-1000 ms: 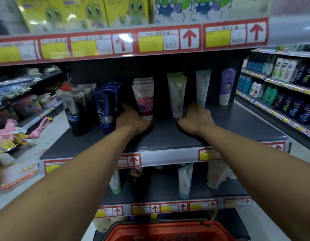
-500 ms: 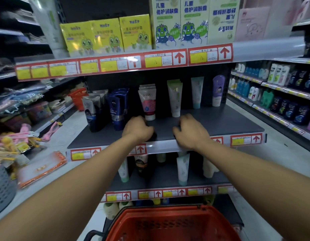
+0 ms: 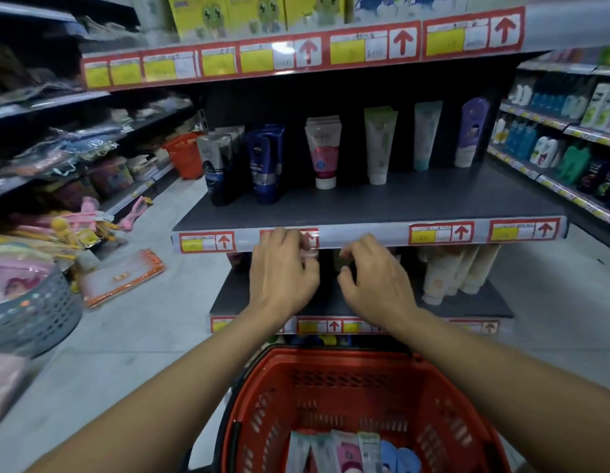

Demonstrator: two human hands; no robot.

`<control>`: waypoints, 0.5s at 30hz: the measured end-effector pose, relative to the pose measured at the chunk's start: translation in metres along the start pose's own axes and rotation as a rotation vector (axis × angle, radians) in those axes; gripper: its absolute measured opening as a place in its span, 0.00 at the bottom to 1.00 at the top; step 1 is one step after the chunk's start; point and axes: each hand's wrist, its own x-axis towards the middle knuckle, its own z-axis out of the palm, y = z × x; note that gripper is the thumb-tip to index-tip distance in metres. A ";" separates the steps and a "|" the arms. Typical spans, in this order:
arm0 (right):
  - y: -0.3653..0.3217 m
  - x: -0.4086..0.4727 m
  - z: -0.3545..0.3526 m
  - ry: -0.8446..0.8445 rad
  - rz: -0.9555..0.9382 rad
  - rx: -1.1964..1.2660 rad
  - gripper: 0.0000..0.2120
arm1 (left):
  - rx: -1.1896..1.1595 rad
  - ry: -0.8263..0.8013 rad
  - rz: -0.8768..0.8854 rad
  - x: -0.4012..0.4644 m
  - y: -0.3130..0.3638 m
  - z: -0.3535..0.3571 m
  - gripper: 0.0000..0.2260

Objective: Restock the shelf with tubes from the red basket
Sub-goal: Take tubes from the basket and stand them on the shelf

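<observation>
The red basket (image 3: 358, 387) sits low in front of me with several tubes (image 3: 348, 450) lying in its bottom. On the dark middle shelf (image 3: 382, 204) stand rows of upright tubes: grey-black (image 3: 213, 165), blue (image 3: 264, 162), pink-and-white (image 3: 324, 151), green-white (image 3: 378, 145), teal (image 3: 425, 134) and a purple bottle (image 3: 471, 131). My left hand (image 3: 279, 271) and right hand (image 3: 375, 278) hover side by side just below that shelf's front edge, fingers curled and apart, holding nothing.
A lower shelf (image 3: 467, 305) holds cream tubes (image 3: 450, 271) on its right. A grey perforated bin (image 3: 30, 308) and an orange-edged packet (image 3: 121, 276) lie on the floor at left. Another red basket (image 3: 184, 153) stands further back. Bottle shelves (image 3: 570, 131) line the right aisle.
Both hands have pulled back off the middle shelf and come down below its front edge. My view has dropped, so the red basket and its tubes show.
</observation>
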 end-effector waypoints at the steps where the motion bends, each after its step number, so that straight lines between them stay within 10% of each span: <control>1: 0.003 -0.010 0.007 -0.032 0.015 0.005 0.09 | 0.005 -0.016 0.006 -0.012 -0.005 0.006 0.06; 15: 0.052 -0.138 0.086 -0.544 0.373 0.011 0.03 | -0.084 -0.648 -0.297 -0.150 -0.050 0.096 0.06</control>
